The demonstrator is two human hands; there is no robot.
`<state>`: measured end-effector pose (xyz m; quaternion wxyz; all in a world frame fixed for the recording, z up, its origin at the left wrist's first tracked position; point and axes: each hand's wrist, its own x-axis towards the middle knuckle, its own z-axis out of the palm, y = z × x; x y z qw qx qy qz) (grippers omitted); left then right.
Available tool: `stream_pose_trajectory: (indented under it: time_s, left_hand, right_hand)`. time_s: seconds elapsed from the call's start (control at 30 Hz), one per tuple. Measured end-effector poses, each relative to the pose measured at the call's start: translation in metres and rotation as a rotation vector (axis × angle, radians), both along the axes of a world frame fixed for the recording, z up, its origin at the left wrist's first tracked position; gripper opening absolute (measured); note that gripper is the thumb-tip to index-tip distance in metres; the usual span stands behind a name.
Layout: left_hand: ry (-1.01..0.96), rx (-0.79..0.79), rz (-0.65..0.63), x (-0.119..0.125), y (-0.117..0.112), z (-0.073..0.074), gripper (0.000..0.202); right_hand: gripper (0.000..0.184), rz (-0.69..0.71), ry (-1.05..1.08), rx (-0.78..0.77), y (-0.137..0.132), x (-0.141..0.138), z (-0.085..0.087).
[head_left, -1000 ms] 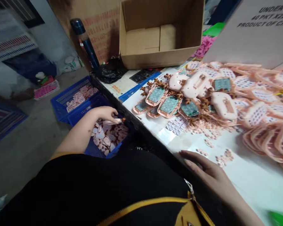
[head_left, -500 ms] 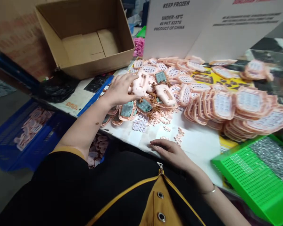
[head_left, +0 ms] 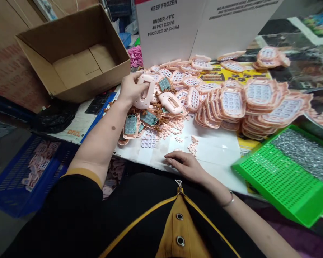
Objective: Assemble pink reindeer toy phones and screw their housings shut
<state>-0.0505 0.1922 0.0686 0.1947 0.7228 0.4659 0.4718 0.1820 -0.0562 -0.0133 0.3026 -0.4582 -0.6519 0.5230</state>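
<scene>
My left hand (head_left: 130, 89) is closed on a pale pink plastic casing (head_left: 143, 101) with a rectangular slot, lifted over the pile. A second slotted casing (head_left: 172, 103) lies just right of it. Below the held casing are pink shells with green circuit boards (head_left: 131, 124) inside. Small pale keypad pieces (head_left: 148, 139) and loose pink bits (head_left: 174, 128) are scattered nearby. At the table's front edge my right hand (head_left: 187, 165) rests with its fingers loosely stretched and nothing in them.
Stacked pink shells with keypads (head_left: 233, 102) stand on the right. A green basket (head_left: 271, 179) of small metal parts sits front right. An open cardboard box (head_left: 91, 84) is at the back left, a white carton (head_left: 172, 39) behind the pile. Blue crates (head_left: 8, 186) stand below left.
My left hand has closed on the slotted casing and raised it slightly from the pile, tilting it more upright. My right hand has hardly moved. The head view has shifted to the right.
</scene>
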Motion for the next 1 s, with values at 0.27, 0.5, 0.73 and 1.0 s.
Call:
stream_pose_trajectory:
  time_s: [0.27,0.5,0.73,1.0]
  left_hand:
    - [-0.01,0.181,-0.009,0.016,-0.096,0.032,0.028]
    - [0.41,0.549,-0.566,0.031,-0.18,-0.031,0.013]
    - [0.442,0.655,-0.373,0.032,-0.191,-0.072,0.044]
    - [-0.24,-0.333,-0.511,0.037,-0.207,-0.067,0.092]
  right_hand:
    - [0.056,-0.049,0.328,-0.289,0.004,0.002,-0.001]
    - [0.057,-0.142,0.808,-0.434,0.003,0.007,0.023]
    - [0.047,-0.25,0.79,-0.383,-0.006,0.011,0.02]
    - [0.047,-0.246,0.759,-0.371,-0.007,0.007,0.015]
